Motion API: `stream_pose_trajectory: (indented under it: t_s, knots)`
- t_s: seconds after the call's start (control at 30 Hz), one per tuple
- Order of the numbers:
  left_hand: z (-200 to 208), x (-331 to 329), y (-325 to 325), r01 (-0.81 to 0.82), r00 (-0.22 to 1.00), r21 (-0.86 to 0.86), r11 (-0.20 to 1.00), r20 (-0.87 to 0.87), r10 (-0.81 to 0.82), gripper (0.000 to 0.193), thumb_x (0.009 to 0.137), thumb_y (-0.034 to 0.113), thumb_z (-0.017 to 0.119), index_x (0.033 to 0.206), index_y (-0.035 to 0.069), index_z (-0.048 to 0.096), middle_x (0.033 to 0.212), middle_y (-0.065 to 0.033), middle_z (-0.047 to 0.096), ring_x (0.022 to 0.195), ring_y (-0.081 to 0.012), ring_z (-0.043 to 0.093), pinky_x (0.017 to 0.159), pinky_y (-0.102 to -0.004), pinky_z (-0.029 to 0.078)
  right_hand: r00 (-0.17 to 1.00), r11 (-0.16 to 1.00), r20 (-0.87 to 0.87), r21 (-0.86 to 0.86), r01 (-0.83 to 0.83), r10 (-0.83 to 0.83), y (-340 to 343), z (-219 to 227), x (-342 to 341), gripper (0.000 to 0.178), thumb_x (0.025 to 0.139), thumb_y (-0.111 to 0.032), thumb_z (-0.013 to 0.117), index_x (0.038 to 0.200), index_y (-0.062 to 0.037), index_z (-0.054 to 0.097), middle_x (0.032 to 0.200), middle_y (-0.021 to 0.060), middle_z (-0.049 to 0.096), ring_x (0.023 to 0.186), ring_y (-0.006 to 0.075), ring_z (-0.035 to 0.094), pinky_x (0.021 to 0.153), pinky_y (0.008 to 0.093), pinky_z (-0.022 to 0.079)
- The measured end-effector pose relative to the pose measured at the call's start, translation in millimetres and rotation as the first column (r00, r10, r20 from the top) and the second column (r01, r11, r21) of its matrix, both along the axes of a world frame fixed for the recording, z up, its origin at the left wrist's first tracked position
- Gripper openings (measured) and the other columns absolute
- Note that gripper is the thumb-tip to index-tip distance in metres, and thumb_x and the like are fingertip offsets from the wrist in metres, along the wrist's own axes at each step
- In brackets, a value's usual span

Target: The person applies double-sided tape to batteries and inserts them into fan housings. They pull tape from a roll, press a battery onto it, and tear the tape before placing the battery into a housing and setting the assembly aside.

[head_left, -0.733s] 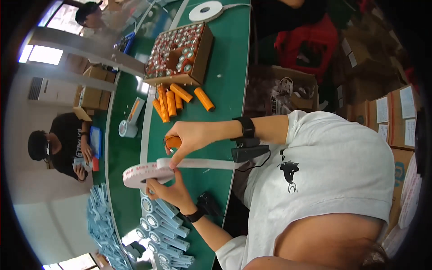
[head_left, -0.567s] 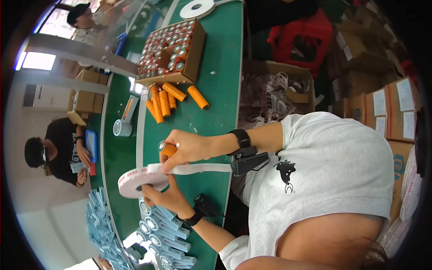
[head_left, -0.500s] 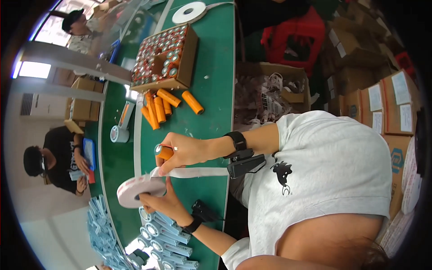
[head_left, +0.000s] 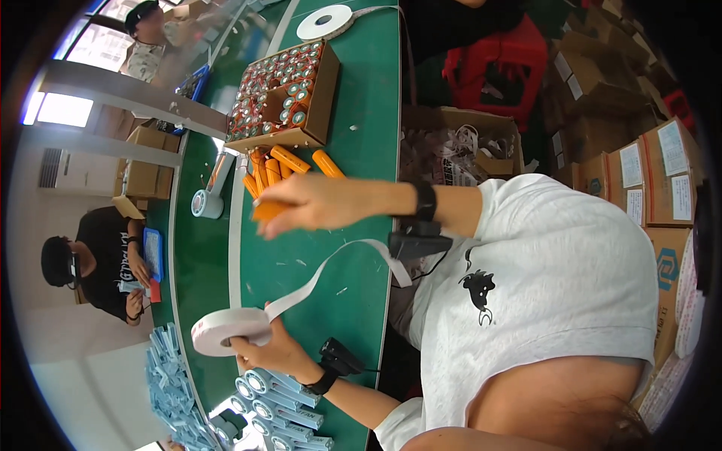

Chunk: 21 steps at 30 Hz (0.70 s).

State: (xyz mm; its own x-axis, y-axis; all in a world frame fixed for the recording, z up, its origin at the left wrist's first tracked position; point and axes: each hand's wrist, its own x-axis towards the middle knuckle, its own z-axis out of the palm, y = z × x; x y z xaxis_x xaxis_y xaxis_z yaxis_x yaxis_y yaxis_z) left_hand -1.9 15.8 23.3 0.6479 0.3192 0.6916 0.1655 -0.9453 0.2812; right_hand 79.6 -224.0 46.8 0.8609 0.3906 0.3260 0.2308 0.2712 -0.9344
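A thick roll of white tape (head_left: 252, 319) is in my left hand (head_left: 282, 353), whose thumb reaches into its core. From the roll a loose strip of tape (head_left: 312, 284) curves over the green table toward my body. My right hand (head_left: 323, 201), smeared by motion, has its fingers round an orange cylindrical battery cell (head_left: 272, 211). The hand covers part of that cell. Close beyond it lie several loose orange cells (head_left: 289, 159), one of them partly behind the hand.
A cardboard box (head_left: 329, 98) packed with upright cells stands on the table. Another tape roll (head_left: 325, 22) lies at the far end. Light blue pieces with round ends (head_left: 282, 410) sit near my left hand. A co-worker (head_left: 101, 259) works across the table. Beside it stands a scrap carton (head_left: 515, 124).
My right hand has let go of the tape strip and moved up the picture with the orange cell, toward the loose cells. The strip now hangs slack; the left hand stays with the roll.
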Motion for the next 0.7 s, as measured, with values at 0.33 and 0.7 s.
stream_pose_trajectory:
  t_s: [0.33,0.7]
  knots:
    - [-2.3,-3.2,-8.4,0.274,0.957,0.090,0.958,-0.122,-0.262,0.054,0.054,0.025,0.076,0.091,-0.003,0.049,0.086,-0.0157,0.056,0.078,-0.0289,0.045,0.086,-0.0369,0.025,0.977,0.984,0.151,-0.114,-0.137,0.153,100.2,-7.5,8.9,0.026,0.081,-0.016,0.056,0.097,0.0044,0.054,0.082,0.0099,0.061,0.070,0.0096,0.052,0.064,0.0231,0.041]
    - [-0.1,4.9,-39.5,0.196,0.977,-0.038,0.980,-0.081,-0.198,0.046,0.051,0.025,0.077,0.074,-0.003,0.049,0.067,-0.0137,0.052,0.071,-0.0304,0.044,0.068,-0.0352,0.034,0.870,0.800,-0.461,0.582,0.147,0.175,111.9,-11.0,13.1,0.019,0.080,-0.008,0.056,0.094,0.0046,0.056,0.088,0.0134,0.061,0.084,0.0172,0.059,0.073,0.0274,0.047]
